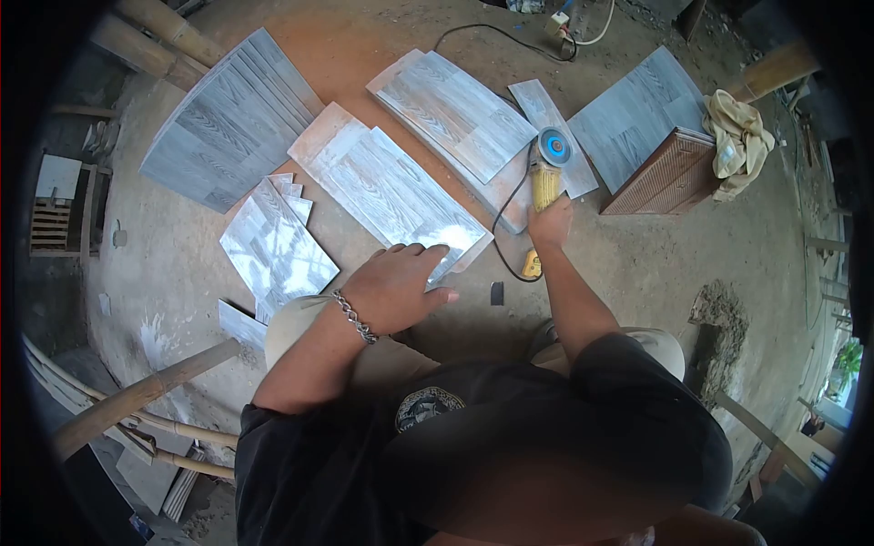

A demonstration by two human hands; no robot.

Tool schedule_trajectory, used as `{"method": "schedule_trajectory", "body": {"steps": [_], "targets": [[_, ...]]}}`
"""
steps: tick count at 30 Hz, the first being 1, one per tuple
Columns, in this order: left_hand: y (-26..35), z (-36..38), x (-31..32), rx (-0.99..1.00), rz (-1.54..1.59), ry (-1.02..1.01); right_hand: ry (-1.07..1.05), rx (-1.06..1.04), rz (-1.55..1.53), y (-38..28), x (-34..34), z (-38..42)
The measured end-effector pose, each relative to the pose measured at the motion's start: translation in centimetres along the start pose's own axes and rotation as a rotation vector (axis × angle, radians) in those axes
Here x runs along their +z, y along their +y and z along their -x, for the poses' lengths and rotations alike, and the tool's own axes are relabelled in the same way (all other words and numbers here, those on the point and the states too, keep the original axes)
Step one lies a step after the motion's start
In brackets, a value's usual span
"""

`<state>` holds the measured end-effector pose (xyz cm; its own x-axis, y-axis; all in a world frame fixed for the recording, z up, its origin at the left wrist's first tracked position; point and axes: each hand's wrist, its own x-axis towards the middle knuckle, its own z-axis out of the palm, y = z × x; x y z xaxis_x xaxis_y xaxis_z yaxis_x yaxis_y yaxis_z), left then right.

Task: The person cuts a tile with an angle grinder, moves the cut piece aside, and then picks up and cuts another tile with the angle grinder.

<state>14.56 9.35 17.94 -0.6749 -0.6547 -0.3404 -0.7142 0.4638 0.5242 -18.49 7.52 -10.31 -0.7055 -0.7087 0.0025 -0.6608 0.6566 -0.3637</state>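
My right hand [553, 223] is wrapped around the yellow body of an angle grinder [546, 185], whose blue-centred disc [553, 146] points away from me over a narrow tile strip. A black cord runs from the grinder. My left hand [391, 287], wearing a chain bracelet [355, 317], is open at the near end of a grey wood-pattern tile [391, 200]. Its thumb is apart from the fingers; whether the fingertips press on the tile is hard to see. That tile lies on another tile with reddish dust on it. A yellow tape measure [532, 264] sits below my right wrist.
More tiles [455, 114] lie stacked beyond. A fanned stack of tiles [232, 123] stands left, with cut pieces [278, 241] nearer me. At right, brown-backed tiles [660, 177] stand beside a beige cloth [737, 146]. Bamboo poles [150, 396] cross the left side; broken concrete [719, 318] lies right.
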Motion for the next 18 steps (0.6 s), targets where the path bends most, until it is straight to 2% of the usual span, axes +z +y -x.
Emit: {"method": "schedule_trajectory", "body": {"steps": [5,9,11,14,18], "targets": [[0.3,0.2,0.2,0.005,0.04,-0.044,-0.068,0.015,0.094,-0.8,-0.2,-0.4],[1.0,0.9,-0.3,-0.033,0.008,-0.012,-0.199,-0.024,0.116,-1.2,-0.5,-2.0],[1.3,1.4,0.0,0.03,0.038,0.033,-0.214,-0.054,0.106,-0.8,-0.6,-2.7],[1.6,1.4,0.2,0.037,0.108,-0.102,-0.267,-0.045,0.086,-0.3,-1.1,-2.6],[1.0,1.3,1.2,0.025,0.062,-0.103,-0.241,-0.062,0.06,0.3,-0.6,-3.2]]}}
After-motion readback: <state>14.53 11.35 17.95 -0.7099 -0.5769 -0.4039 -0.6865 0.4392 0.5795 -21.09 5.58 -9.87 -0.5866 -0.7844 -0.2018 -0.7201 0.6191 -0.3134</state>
